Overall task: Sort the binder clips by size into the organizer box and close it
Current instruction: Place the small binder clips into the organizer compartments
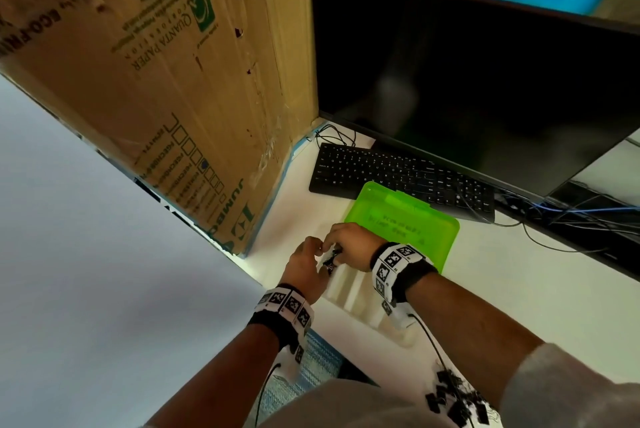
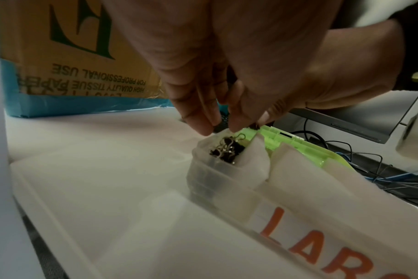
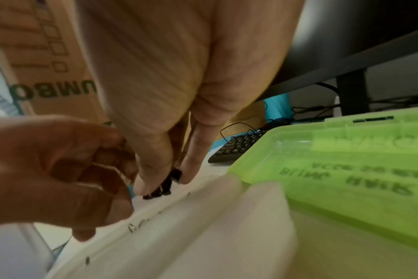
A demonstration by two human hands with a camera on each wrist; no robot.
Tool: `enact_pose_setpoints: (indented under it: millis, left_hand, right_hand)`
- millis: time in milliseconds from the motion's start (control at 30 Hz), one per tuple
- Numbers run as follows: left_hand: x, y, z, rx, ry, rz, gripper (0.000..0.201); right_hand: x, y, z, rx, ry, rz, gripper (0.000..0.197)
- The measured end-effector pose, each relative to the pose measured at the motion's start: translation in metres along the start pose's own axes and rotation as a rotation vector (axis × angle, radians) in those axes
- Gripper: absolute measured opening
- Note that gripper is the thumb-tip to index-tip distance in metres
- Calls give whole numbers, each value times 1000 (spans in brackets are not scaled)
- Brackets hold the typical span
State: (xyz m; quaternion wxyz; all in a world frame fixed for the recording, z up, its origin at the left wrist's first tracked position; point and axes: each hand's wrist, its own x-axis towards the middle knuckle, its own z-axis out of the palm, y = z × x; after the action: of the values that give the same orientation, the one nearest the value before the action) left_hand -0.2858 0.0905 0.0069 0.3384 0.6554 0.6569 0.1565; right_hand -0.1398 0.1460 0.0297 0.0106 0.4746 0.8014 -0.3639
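Note:
The white organizer box (image 1: 353, 292) lies open on the desk, its green lid (image 1: 405, 223) folded back. Both hands meet over its far-left compartment. My right hand (image 1: 348, 247) pinches small black binder clips (image 3: 165, 186) between thumb and fingers just above the rim. My left hand (image 1: 304, 263) has curled fingers; its fingertips (image 2: 199, 124) appear to pinch a dark clip over the compartment. Several small clips (image 2: 227, 149) lie in that compartment. An orange label (image 2: 322, 245) starting "LAR" marks a nearer compartment. A loose pile of black binder clips (image 1: 457, 400) sits by my right forearm.
A tall cardboard carton (image 1: 166, 81) stands close on the left. A black keyboard (image 1: 398, 174) and dark monitor (image 1: 485, 74) lie behind the lid. Cables (image 1: 571, 219) trail at the right. The desk edge runs along the left of the box.

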Motion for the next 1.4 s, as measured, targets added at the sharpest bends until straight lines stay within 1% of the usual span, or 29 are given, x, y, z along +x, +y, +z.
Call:
enact_pose_setpoints:
  millis: [67, 167, 267, 400, 467, 567, 633, 733, 833, 900, 933, 1000, 1067, 1133, 1200, 1233, 1300, 1333, 1400]
  left_hand:
    - [1, -3, 2, 19, -14, 18, 34]
    - [1, -6, 5, 25, -15, 36, 37]
    - [-1, -9, 5, 17, -3, 24, 37]
    - [-5, -14, 3, 42, -12, 31, 37]
    - [-7, -16, 3, 55, -32, 47, 32]
    - [-9, -18, 3, 114, -41, 46, 17]
    - [-9, -18, 2, 146, -34, 34, 15]
    - [-9, -12, 0, 181, -17, 30, 18]
    - [-9, -5, 0, 299, 11, 67, 26]
    - [-9, 5, 5, 298, 55, 145, 31]
    - [-9, 13, 11, 280, 53, 210, 33]
    - [-10, 32, 27, 240, -18, 353, 35]
    - [-17, 53, 48, 187, -170, 448, 32]
    - [-30, 74, 71, 159, -352, 510, 24]
    - [-47, 93, 95, 155, -540, 588, 20]
    - [-56, 101, 107, 163, -638, 618, 24]
    - [-72, 114, 127, 213, -789, 651, 39]
    - [-77, 117, 136, 268, -833, 668, 49]
    - [-86, 121, 150, 438, -874, 727, 67]
  right_hand:
    - [-1, -2, -2, 78, 21, 24, 34]
    - [-1, -5, -1, 106, 18, 51, 37]
    - [-1, -8, 2, 166, 33, 57, 31]
    - [-3, -8, 2, 100, 56, 32, 29]
    - [-3, -5, 4, 61, 42, 18, 28]
    - [-7, -2, 7, -5, -15, 10, 25]
    - [-13, 1, 8, 10, 3, 3, 22]
    - [-32, 12, 7, 50, 105, -8, 21]
    - [-66, 36, 9, 83, 187, 17, 20]
    - [-94, 60, 12, 88, 217, 66, 19]
    - [-110, 71, 12, 86, 232, 101, 19]
    - [-144, 93, 14, 82, 270, 183, 19]
    - [-178, 108, 18, 88, 283, 258, 19]
    - [-208, 115, 24, 126, 228, 326, 16]
    - [-234, 116, 35, 202, 130, 388, 16]
    - [-247, 116, 42, 236, 85, 419, 21]
    - [-268, 114, 61, 267, 0, 476, 38]
    - [-276, 112, 72, 251, -39, 483, 47]
    - [-289, 111, 92, 148, -77, 444, 61]
